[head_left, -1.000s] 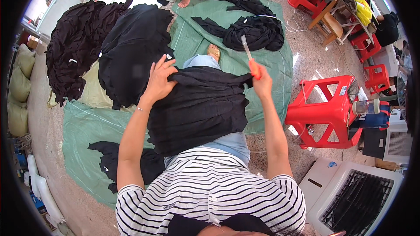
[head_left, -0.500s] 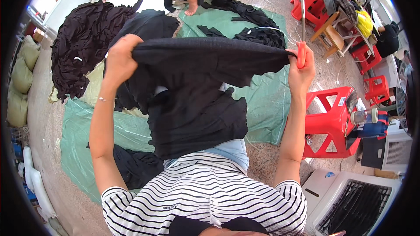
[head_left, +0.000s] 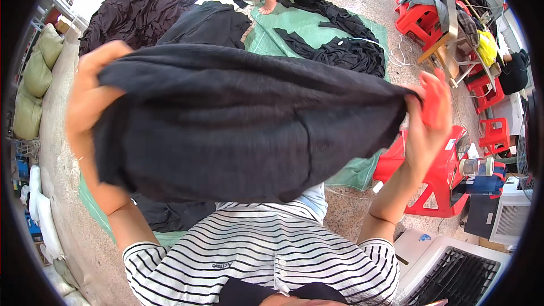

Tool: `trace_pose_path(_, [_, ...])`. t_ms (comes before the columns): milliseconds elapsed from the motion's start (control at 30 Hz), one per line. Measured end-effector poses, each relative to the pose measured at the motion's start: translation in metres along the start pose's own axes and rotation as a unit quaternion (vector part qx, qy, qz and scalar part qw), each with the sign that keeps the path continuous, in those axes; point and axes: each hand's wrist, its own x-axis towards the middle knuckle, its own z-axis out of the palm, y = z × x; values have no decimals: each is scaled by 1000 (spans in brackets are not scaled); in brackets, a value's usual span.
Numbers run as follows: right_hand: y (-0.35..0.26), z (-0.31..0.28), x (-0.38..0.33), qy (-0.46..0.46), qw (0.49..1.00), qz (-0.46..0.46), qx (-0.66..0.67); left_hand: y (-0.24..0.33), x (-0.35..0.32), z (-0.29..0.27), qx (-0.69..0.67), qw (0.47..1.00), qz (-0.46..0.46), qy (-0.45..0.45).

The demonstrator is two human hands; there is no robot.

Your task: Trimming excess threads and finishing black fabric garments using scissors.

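Observation:
A black cloth garment (head_left: 226,130) is stretched wide between my two raised hands, in front of my striped shirt. My left hand (head_left: 93,93), blurred by motion, grips its upper left corner with fingers wrapped over the edge. Pinched in my right hand (head_left: 425,130) is the narrow upper right corner. That same hand also holds a red-handled tool (head_left: 435,99) against the palm; its working end cannot be made out. The cloth's lower edge hangs over my lap and hides most of what lies beneath.
Dark cloth piles (head_left: 136,17) and more black pieces (head_left: 351,54) lie ahead on a green sheet (head_left: 266,28). A co-worker's bare foot (head_left: 268,0) is at the far side. On the right stand a red stool (head_left: 436,192) with a jar (head_left: 476,166), and a white appliance (head_left: 425,249).
Both hands have moved apart, pulling the garment wider, and the cloth has come up closer to the view. My left hand went leftward, my right hand rightward and lower.

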Motion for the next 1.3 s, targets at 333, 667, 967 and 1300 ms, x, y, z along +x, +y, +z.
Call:
trace_pose_path(333, [134, 80, -50, -126, 980, 92, -125, -217, 33, 171, 337, 925, 137, 112])
trace_pose_path(667, [59, 20, -154, -213, 947, 146, -189, -164, 11, 293, 45, 979, 182, -78])
trace_pose_path(967, [9, 1, -165, -242, 928, 221, -175, -115, -24, 314, 230, 940, 243, -62])
trace_pose_path(1300, [6, -7, -169, -260, 903, 256, -228, -117, -24, 292, 77, 949, 306, 1])
